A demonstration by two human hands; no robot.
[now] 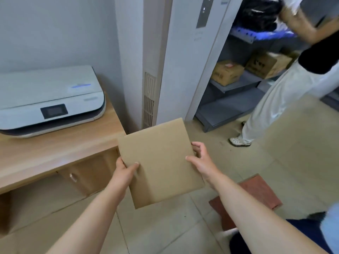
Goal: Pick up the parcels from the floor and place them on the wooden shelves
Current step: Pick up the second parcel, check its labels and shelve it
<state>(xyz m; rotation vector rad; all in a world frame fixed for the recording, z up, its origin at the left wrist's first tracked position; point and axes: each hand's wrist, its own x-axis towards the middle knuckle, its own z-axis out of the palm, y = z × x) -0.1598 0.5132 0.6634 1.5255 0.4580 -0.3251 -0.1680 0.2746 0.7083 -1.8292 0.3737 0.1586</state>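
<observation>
A flat brown cardboard parcel [159,160] is held in the air in front of me, just off the corner of a wooden desk. My left hand [124,173] grips its left edge with the thumb on top. Its right edge is gripped by my right hand [201,160]. A reddish-brown parcel [256,191] lies on the tiled floor under my right forearm. A shelf unit [238,85] at the upper right holds two cardboard boxes [227,72].
A white printer [51,99] sits on the wooden desk [55,149] at the left, with a drawer below. A white column with a vent [148,99] stands behind the parcel. Another person [286,96] in light trousers stands at the shelf unit on the right.
</observation>
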